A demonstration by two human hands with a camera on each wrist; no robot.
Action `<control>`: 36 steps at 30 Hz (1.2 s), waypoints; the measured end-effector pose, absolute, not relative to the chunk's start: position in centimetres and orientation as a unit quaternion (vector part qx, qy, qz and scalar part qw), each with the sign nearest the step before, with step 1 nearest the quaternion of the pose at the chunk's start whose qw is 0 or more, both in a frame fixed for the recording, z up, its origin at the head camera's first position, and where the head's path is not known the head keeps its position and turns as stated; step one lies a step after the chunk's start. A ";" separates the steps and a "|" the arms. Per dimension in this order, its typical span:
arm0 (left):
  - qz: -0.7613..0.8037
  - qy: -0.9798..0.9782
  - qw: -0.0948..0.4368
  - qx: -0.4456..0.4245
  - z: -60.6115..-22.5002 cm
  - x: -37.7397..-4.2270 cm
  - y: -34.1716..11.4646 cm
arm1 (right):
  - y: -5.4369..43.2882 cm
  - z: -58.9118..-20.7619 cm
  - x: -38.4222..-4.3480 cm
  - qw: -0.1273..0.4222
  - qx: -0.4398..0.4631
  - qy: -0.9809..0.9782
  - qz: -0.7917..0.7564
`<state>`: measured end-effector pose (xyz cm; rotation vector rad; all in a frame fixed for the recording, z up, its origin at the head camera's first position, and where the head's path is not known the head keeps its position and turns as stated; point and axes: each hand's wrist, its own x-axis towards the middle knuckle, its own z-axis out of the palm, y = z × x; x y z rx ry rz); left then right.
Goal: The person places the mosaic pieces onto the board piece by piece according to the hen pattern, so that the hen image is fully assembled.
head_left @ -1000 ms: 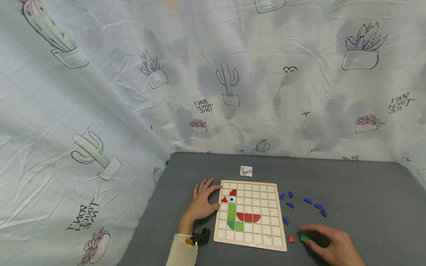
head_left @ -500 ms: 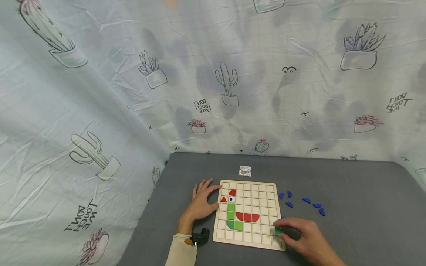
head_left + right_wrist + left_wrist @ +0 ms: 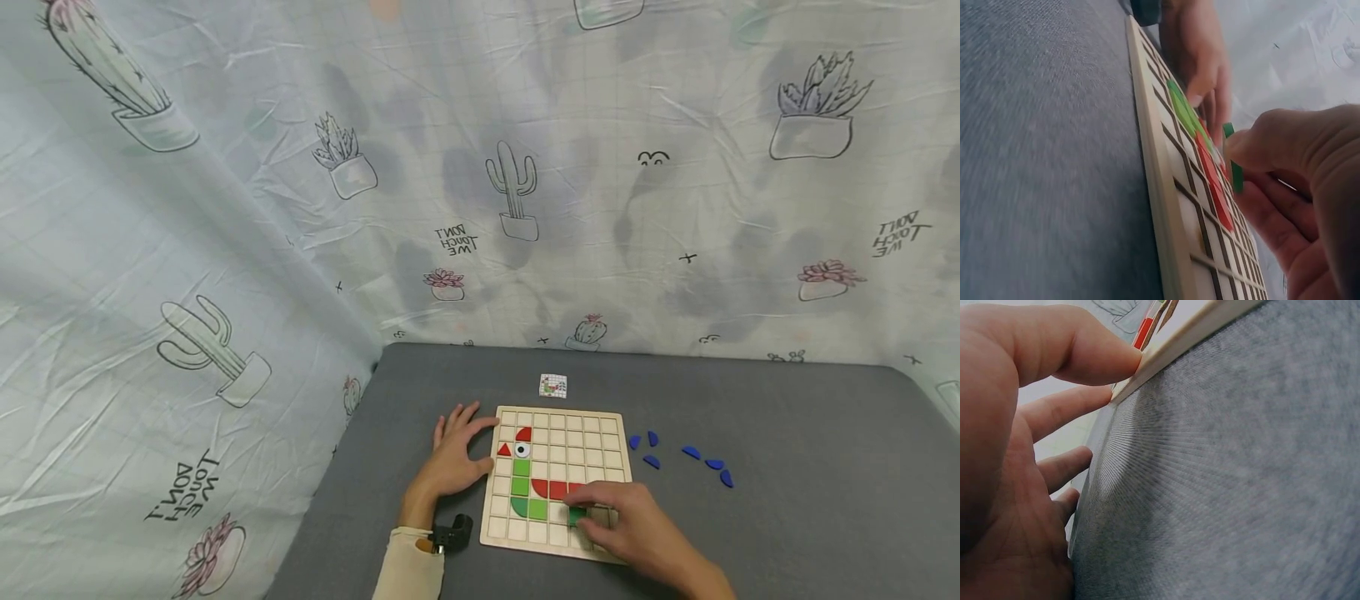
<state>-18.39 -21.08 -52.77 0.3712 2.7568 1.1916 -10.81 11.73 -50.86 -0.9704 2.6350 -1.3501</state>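
A square wooden grid board (image 3: 592,431) lies on the table with red and green pieces and an eye tile (image 3: 522,450) in its cells. My left hand (image 3: 453,458) touches the board's left edge with thumb and index fingertips, other fingers spread. Over the lower right cells, my right hand (image 3: 633,521) pinches a dark green piece (image 3: 1233,159) between thumb and fingers, close above the board. In the head view it is just below the red row (image 3: 557,490), whose right end the fingers partly cover. Light green squares (image 3: 521,477) stand in a column at left.
Several blue pieces (image 3: 692,452) lie on the grey table (image 3: 810,467) right of the board. A small picture card (image 3: 553,386) lies behind it. A patterned cloth (image 3: 555,275) hangs behind the table.
My right hand has carried the dark green piece leftward from the table beside the board to over its lower cells. The left hand has stayed at the board's edge.
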 end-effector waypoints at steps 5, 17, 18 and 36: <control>0.395 0.909 0.060 0.122 -52.8 -18.4 -21.1 | 10.5 -50.9 -11.3 0.024 -0.336 0.837 -0.431; 0.392 0.910 0.056 0.123 -52.7 -18.3 -21.0 | 9.1 -51.7 -11.3 0.005 -0.357 0.838 -0.413; 0.392 0.910 0.055 0.123 -52.8 -18.4 -21.0 | 9.0 -51.7 -11.2 0.001 -0.357 0.837 -0.415; 0.389 0.911 0.055 0.123 -52.8 -18.4 -21.0 | 8.2 -52.1 -11.3 -0.055 -0.345 0.843 -0.409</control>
